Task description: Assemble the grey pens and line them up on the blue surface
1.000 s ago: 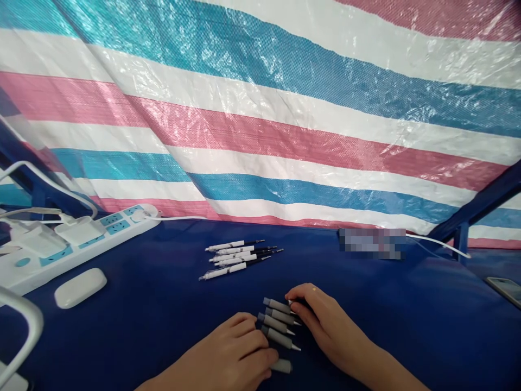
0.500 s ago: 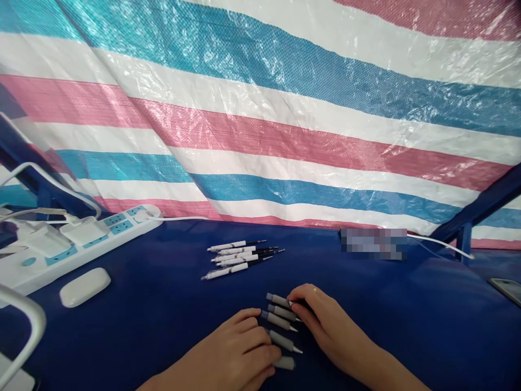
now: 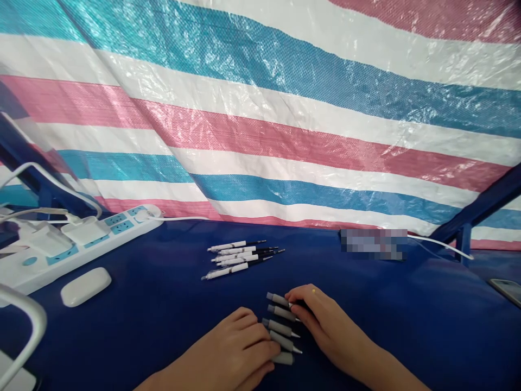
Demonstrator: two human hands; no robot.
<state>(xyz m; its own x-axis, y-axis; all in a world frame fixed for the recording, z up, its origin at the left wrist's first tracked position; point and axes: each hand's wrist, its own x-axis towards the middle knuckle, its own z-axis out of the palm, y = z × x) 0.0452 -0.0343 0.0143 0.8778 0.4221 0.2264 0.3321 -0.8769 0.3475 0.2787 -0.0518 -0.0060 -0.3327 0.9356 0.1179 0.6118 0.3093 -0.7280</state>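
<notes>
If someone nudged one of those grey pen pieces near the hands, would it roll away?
Probably: the grey pen piece looks round and slim, and the blue tabletop looks smooth. Its tapered tip might make it curve. It looks light and stiff.

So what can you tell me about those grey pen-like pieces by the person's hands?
The grey pen-like pieces are five short, matte tubes, each narrowing to a slim, pale point where the tip shows. They lie side by side in a loose column on a dark blue table cover, pointing roughly right. The right hand rests over the upper pieces' front ends, while the left hand touches or overlaps the lower ones. The lowest piece's tip is hidden.
</notes>
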